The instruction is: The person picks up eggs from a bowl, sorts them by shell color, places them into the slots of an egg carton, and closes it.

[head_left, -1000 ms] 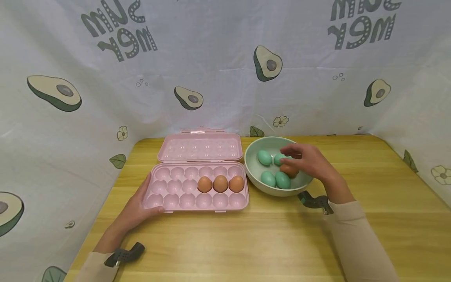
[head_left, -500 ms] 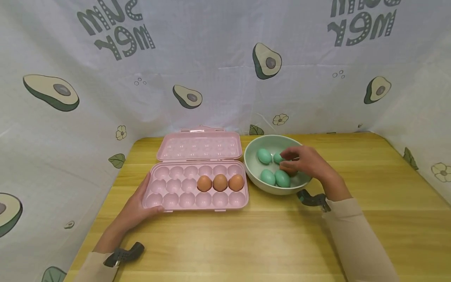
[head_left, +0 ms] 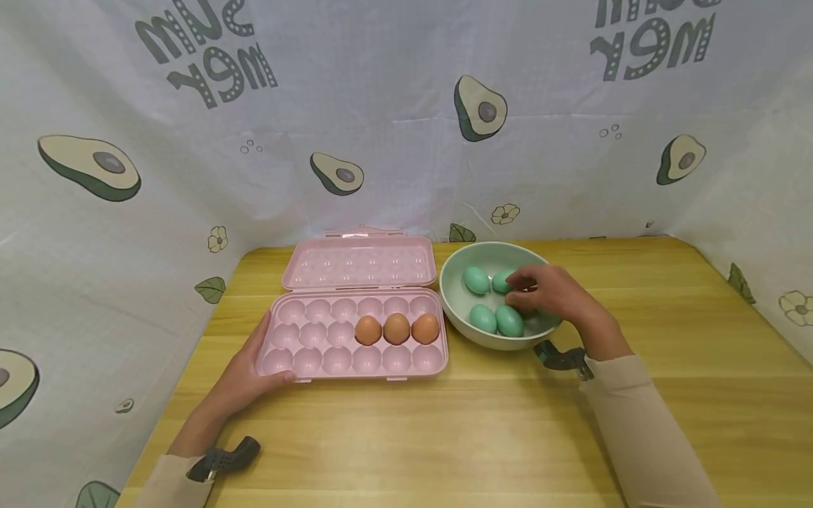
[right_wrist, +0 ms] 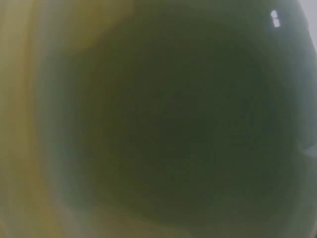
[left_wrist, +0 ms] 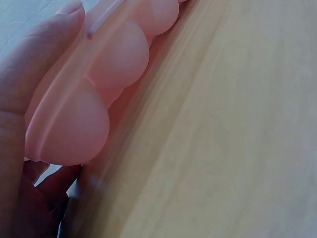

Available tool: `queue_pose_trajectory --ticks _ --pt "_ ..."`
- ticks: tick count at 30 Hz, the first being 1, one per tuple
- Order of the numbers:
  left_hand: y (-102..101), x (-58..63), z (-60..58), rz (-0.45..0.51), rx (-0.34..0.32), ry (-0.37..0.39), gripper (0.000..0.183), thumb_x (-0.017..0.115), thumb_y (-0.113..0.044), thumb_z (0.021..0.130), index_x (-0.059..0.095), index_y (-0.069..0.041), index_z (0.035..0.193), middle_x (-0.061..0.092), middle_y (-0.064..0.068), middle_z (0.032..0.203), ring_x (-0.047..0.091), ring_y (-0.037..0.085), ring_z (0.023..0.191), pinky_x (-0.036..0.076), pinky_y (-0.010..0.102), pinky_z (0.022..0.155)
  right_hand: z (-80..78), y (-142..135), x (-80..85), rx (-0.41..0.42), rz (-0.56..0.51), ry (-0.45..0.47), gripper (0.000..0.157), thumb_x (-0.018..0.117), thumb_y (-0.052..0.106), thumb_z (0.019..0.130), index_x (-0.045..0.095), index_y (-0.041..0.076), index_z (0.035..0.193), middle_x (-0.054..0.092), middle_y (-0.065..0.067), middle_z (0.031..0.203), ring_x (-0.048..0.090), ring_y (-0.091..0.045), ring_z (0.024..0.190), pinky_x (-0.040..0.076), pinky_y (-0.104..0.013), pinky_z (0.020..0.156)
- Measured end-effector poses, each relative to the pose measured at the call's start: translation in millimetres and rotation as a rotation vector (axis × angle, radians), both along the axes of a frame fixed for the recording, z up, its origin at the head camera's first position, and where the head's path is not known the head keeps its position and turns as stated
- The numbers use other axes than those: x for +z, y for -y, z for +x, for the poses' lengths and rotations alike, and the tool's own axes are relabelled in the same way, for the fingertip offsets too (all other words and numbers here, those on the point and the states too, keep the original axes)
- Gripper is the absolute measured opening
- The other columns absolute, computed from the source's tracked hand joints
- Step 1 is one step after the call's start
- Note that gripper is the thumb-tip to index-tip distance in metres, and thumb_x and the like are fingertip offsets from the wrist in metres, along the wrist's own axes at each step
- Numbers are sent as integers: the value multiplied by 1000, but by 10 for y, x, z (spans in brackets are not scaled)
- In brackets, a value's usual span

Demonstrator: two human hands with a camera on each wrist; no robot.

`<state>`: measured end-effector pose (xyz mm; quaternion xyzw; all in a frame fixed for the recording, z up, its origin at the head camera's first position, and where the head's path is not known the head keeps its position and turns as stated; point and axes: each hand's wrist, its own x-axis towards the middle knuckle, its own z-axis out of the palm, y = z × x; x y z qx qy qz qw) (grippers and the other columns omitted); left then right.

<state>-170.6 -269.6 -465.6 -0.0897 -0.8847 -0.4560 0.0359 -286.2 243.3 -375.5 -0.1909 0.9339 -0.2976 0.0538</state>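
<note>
A pink egg tray lies on the table with its lid raised at the back. Three brown eggs sit side by side in its middle row, towards the right. My left hand grips the tray's left end. In the left wrist view the thumb lies over the tray's rim and the other fingers are underneath. To the right, a pale green bowl holds several green eggs. Inside it, my right hand curls its fingers round a brown egg, now almost wholly hidden by the hand.
The wooden table stands against a white curtain printed with avocados. Bowl and tray nearly touch at the tray's right end. A dark, blurred green surface fills most of the right wrist view.
My right hand has lowered slightly in the bowl, and its thumb now covers the brown egg that showed before. My left hand has stayed on the tray.
</note>
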Motion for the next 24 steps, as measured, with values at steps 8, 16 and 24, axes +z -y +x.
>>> queue_pose_trajectory --ticks 8,16,24 --pt "-1 -5 -2 -2 -1 0 118 85 -23 69 6 -20 157 18 17 159 25 41 139 24 62 106 -19 23 -30 17 48 -36 36 70 17 88 66 -9 112 68 -22 105 63 -36 100 47 -53 89" --pt "1 -11 -1 12 -3 5 118 85 -24 70 6 -23 157 17 15 159 24 39 140 23 61 107 -15 56 -77 24 98 -98 27 68 10 87 68 -10 105 68 -15 92 60 -27 85 50 -47 80" --pt "15 -29 6 17 -5 13 117 85 -24 70 5 -24 157 16 15 159 23 40 140 22 61 107 -8 76 -87 47 119 -134 19 68 6 84 71 -8 97 66 -9 83 56 -23 78 47 -41 75"
